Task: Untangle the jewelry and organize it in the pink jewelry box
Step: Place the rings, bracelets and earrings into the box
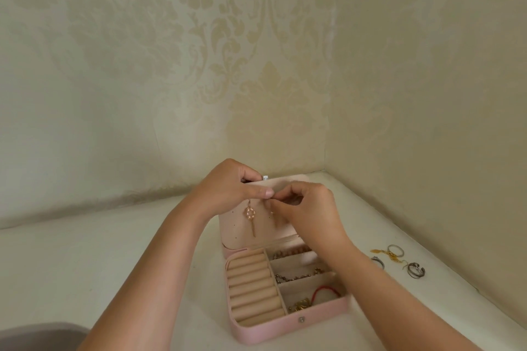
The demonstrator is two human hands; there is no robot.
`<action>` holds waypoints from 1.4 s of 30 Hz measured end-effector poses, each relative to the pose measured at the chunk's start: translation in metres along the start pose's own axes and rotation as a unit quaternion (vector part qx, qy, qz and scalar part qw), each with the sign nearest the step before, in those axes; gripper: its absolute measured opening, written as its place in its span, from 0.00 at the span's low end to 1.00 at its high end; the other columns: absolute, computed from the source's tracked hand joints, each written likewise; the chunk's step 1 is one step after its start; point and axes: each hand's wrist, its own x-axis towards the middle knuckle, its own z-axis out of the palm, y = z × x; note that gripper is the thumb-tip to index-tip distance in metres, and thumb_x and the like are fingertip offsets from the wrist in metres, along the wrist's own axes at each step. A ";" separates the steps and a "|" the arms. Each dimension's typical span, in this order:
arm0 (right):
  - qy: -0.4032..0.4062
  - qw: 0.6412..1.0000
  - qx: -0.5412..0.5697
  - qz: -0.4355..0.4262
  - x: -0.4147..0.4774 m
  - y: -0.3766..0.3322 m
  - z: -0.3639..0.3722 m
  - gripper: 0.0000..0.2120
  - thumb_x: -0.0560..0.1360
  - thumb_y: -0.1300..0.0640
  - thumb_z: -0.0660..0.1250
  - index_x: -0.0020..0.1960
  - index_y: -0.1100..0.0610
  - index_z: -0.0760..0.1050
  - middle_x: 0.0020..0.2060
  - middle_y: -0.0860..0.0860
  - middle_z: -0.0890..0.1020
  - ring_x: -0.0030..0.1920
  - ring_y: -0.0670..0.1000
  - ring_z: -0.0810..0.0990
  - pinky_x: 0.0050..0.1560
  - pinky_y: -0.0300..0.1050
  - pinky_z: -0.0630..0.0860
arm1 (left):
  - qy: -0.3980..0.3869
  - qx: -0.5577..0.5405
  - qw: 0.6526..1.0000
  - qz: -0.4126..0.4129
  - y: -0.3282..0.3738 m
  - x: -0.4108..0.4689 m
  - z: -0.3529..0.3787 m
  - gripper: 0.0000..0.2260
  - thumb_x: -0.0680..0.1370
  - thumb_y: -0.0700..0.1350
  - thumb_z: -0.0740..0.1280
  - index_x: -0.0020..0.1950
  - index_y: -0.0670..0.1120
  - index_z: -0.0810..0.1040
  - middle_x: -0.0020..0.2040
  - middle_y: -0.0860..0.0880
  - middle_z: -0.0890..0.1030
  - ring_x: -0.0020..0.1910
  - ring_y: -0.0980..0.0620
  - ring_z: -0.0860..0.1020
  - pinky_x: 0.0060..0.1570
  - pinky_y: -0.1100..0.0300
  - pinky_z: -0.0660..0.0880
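Observation:
The pink jewelry box (285, 328) stands open on the white table, its lid upright. One gold and pink drop earring (251, 215) hangs from the earring panel (236, 225) inside the lid. My left hand (228, 188) grips the panel's top edge, thumb in front. My right hand (308, 208) pinches a small piece against the panel beside that thumb; the piece is mostly hidden by my fingers. Chains (296, 276) lie in the right compartments, and a red cord (328, 291) with a gold chain lies in the front one. The ring rolls (252, 285) hold nothing.
Several silver rings (416, 269) and a small gold piece (385, 253) lie on the table right of the box. Patterned walls meet in a corner just behind the lid. A grey object (37, 336) shows at the bottom left edge.

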 end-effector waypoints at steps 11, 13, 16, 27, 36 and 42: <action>-0.207 0.857 -0.408 0.234 0.018 0.021 -0.141 0.09 0.65 0.61 0.77 0.37 0.50 0.79 0.39 0.50 0.82 0.31 0.43 0.75 0.35 0.37 0.69 | 0.005 0.089 0.996 0.009 0.006 -0.001 0.003 0.16 0.73 0.44 0.72 0.34 0.35 0.70 0.30 0.47 0.62 0.30 0.52 0.59 0.28 0.62 0.54; -0.223 0.838 -0.425 0.258 0.018 0.025 -0.137 0.11 0.64 0.60 0.78 0.41 0.50 0.79 0.39 0.45 0.76 0.37 0.44 0.74 0.35 0.36 0.68 | 0.009 0.108 0.994 0.006 0.008 -0.001 0.004 0.16 0.74 0.44 0.71 0.34 0.34 0.70 0.31 0.47 0.63 0.30 0.51 0.60 0.30 0.60 0.55; -0.237 0.819 -0.446 0.271 0.018 0.030 -0.127 0.12 0.64 0.58 0.78 0.46 0.53 0.81 0.39 0.45 0.78 0.43 0.46 0.76 0.36 0.35 0.68 | 0.012 0.132 0.991 -0.008 0.010 0.001 0.007 0.16 0.76 0.44 0.68 0.33 0.39 0.66 0.30 0.48 0.64 0.29 0.51 0.62 0.30 0.58 0.56; -0.228 0.816 -0.452 0.279 0.023 0.046 -0.112 0.17 0.64 0.52 0.76 0.48 0.61 0.81 0.39 0.52 0.79 0.37 0.51 0.75 0.34 0.39 0.69 | 0.006 0.144 0.989 -0.004 0.011 -0.004 0.011 0.21 0.72 0.48 0.73 0.27 0.48 0.63 0.25 0.52 0.66 0.19 0.59 0.65 0.22 0.66 0.58; -0.158 0.912 -0.302 0.230 0.033 0.062 -0.080 0.05 0.70 0.63 0.72 0.37 0.61 0.78 0.26 0.52 0.78 0.25 0.47 0.74 0.35 0.39 0.75 | 0.020 0.133 0.991 0.003 0.009 -0.002 0.008 0.14 0.69 0.46 0.75 0.31 0.43 0.73 0.27 0.52 0.70 0.24 0.55 0.67 0.25 0.64 0.60; -0.117 0.947 -0.229 0.193 0.035 0.062 -0.093 0.08 0.68 0.67 0.74 0.36 0.57 0.78 0.31 0.54 0.81 0.28 0.48 0.78 0.34 0.37 0.77 | 0.034 0.139 0.990 0.004 0.008 -0.002 0.011 0.14 0.71 0.46 0.73 0.35 0.40 0.72 0.29 0.51 0.70 0.26 0.53 0.69 0.26 0.62 0.61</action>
